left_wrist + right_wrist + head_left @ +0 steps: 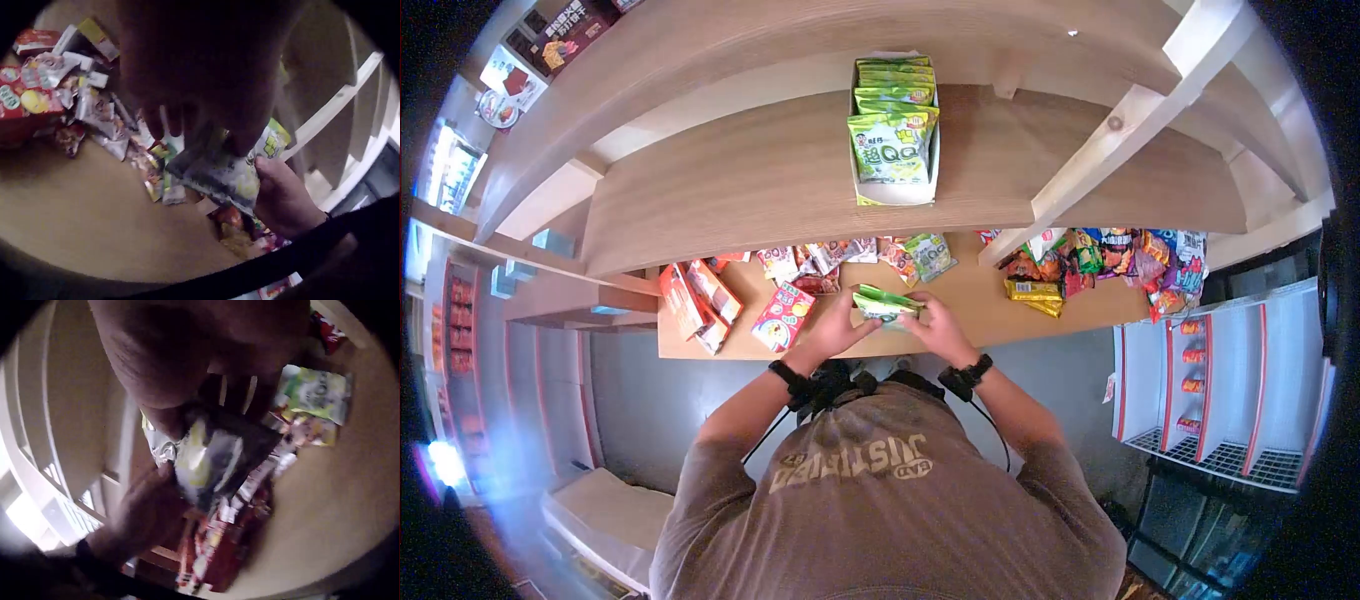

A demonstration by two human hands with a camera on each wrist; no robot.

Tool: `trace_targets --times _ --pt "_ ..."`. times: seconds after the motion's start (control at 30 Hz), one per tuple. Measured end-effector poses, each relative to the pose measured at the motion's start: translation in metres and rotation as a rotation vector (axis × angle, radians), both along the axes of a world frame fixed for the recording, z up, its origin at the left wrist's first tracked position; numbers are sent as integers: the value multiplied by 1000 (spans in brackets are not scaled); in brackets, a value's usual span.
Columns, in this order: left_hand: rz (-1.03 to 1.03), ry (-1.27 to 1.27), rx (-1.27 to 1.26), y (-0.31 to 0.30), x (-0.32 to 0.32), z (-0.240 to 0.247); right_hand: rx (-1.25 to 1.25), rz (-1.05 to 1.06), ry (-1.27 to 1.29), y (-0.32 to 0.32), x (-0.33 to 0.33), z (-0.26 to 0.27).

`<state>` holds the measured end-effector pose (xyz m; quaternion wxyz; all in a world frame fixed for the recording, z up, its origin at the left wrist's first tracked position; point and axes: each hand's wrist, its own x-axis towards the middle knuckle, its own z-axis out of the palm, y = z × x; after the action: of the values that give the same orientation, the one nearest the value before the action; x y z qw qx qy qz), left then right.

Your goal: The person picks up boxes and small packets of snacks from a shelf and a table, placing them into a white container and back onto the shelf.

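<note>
While the left hand (841,327) and right hand (941,333) pinch the green packets (887,308) between them, count unclear, slick wrappers could slide apart should either thumb slacken. Just ahead of the right hand, a loose green packet (930,257): a dropped one might mix in. Beside the left hand, a pink box (783,316), easily nudged. Farther ahead of both hands, the wooden shelf (730,190); a low lift may snag its edge.
</note>
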<state>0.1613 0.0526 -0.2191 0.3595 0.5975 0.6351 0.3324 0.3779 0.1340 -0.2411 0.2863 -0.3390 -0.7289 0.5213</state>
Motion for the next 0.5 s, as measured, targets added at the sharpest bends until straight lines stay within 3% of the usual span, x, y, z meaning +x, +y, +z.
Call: trace_targets --times 0.07,0.1,0.2,0.27,0.33,0.4,0.47,0.5 --pt "9 -44 78 0 5 42 45 31 11 8 -1 59" --pt "15 -119 249 1 5 46 117 31 75 12 -3 82" --pt "56 -20 341 21 10 127 315 26 153 31 -14 145" --pt "102 -56 347 44 5 152 444 20 172 53 -29 163" --pt "158 -69 512 76 -4 163 255 -78 384 82 -45 177" --pt "208 -81 673 98 -14 161 372 -133 260 109 -57 182" --pt "482 132 632 116 -24 133 437 -194 160 120 -65 181" --pt "458 219 611 120 -27 122 663 -202 -29 130 -67 171"
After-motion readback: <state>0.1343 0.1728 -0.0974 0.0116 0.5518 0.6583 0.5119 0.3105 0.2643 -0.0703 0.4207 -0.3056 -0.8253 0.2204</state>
